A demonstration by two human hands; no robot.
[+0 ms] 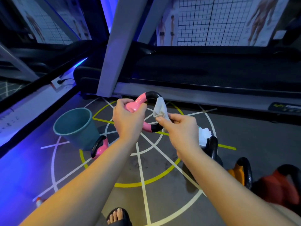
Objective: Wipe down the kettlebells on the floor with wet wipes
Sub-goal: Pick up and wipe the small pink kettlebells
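Grey gym floor (162, 201) crossed by white and yellow lines, treadmill (211, 69) behind, blue glow along the left wall. Grips the pink kettlebell (140, 101) in a clenched left hand (128, 119), raised above the floor. Pinches a wet wipe (160, 109) in the right hand (180, 128), pressed against the black handle (154, 95). Down on the floor: teal bucket (76, 126), second pink kettlebell (101, 149) just beside it.

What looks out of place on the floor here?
The second pink kettlebell beside the teal bucket seems tipped on its side, handle pointing left. Dusty scuffs mark the floor nearby.
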